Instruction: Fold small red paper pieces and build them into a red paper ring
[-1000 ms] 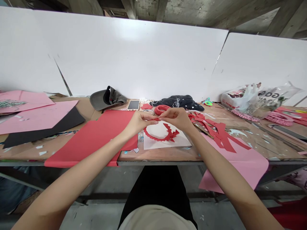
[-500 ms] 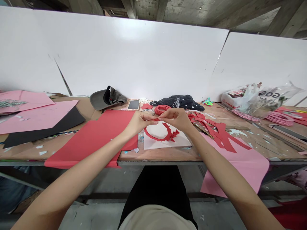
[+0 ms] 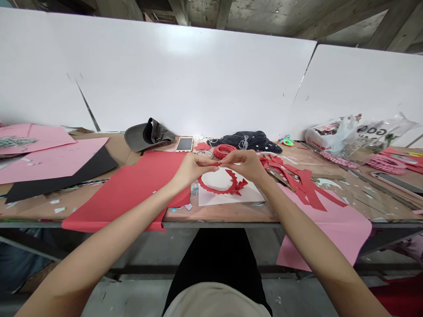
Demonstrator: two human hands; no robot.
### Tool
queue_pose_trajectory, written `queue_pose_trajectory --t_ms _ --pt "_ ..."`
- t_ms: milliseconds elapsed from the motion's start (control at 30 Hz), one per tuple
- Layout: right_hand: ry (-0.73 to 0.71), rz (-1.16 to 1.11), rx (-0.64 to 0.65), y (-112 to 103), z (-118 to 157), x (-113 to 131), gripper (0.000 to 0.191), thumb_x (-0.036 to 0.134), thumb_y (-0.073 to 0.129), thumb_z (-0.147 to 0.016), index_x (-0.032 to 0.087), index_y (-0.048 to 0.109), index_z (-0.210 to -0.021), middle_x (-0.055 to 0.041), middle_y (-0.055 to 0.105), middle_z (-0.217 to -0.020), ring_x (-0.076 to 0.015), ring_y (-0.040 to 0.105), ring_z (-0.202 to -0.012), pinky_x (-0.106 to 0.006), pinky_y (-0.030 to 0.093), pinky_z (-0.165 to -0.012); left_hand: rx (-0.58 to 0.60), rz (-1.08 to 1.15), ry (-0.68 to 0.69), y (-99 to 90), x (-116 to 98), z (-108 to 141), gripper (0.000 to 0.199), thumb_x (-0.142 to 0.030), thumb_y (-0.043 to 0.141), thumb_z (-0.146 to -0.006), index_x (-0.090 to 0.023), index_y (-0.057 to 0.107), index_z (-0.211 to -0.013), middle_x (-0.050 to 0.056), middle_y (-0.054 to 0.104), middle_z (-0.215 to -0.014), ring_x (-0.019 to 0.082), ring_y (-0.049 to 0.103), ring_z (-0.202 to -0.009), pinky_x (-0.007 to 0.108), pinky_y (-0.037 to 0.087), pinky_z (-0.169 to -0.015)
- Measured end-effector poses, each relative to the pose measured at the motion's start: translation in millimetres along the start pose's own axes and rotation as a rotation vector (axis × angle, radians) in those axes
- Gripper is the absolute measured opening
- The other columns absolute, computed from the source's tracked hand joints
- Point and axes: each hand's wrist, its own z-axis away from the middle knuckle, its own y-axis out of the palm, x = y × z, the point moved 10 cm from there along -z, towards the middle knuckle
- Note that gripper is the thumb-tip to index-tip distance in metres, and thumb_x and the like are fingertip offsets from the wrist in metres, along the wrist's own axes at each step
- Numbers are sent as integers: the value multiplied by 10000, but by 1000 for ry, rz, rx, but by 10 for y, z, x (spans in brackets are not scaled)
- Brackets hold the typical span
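Note:
Both hands meet above a white sheet (image 3: 211,199) near the middle of the table. My left hand (image 3: 194,167) and my right hand (image 3: 243,163) pinch a small piece of red paper (image 3: 216,164) between their fingertips. Below them a curved, toothed red paper strip (image 3: 214,190) hangs or lies over the sheet; its upper part is hidden by the hands. Folded red bits show at its right end. Behind the hands sits a coiled red paper ring (image 3: 224,151). Loose red strips (image 3: 306,187) are heaped to the right.
Large red paper (image 3: 132,189) lies left, with a grey cap (image 3: 147,134) and phone (image 3: 184,144) behind. Pink paper (image 3: 330,233) overhangs the front edge at right. Dark cloth (image 3: 253,141) and a plastic bag (image 3: 333,134) stand at the back, before a white partition (image 3: 198,79).

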Motion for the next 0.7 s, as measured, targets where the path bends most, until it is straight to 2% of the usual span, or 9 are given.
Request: queue_pose_trajectory --t_ms 133,233,467,567,700 --pt "29 -22 16 6 -2 -31 115 321 752 -745 207 748 -768 -43 746 -821 -199 715 -804 -373 593 -805 9 19 3 0 6 -6 236 -336 765 -721 -193 792 -906 72 763 -869 223 689 -795 317 520 -700" --pt "46 8 21 14 4 -48 91 305 739 -755 217 752 -777 -40 746 -819 -202 712 -801 -386 590 -803 13 19 4 10 9 -1 249 -352 762 -722 -192 792 -910 72 763 -866 229 691 -791 319 523 -692" --pt "75 20 28 26 -5 -56 172 387 753 -743 224 763 -799 -40 746 -816 -207 709 -791 -389 593 -781 11 2 4 25 -14 19 245 -342 763 -723 -196 792 -918 71 764 -874 228 693 -795 316 530 -695" --pt "74 46 22 -5 -28 -37 170 394 738 -759 235 769 -812 -34 743 -847 -196 698 -823 -366 584 -781 -2 29 -12 4 -26 16 211 -305 773 -711 -196 793 -891 69 764 -884 228 700 -819 322 543 -747" --pt "94 80 10 -30 -39 -62 172 384 741 -755 221 769 -803 -36 740 -817 -185 689 -779 -333 572 -709 21 77 -28 14 -20 4 204 -288 778 -703 -184 792 -877 75 763 -908 235 704 -865 333 548 -801"
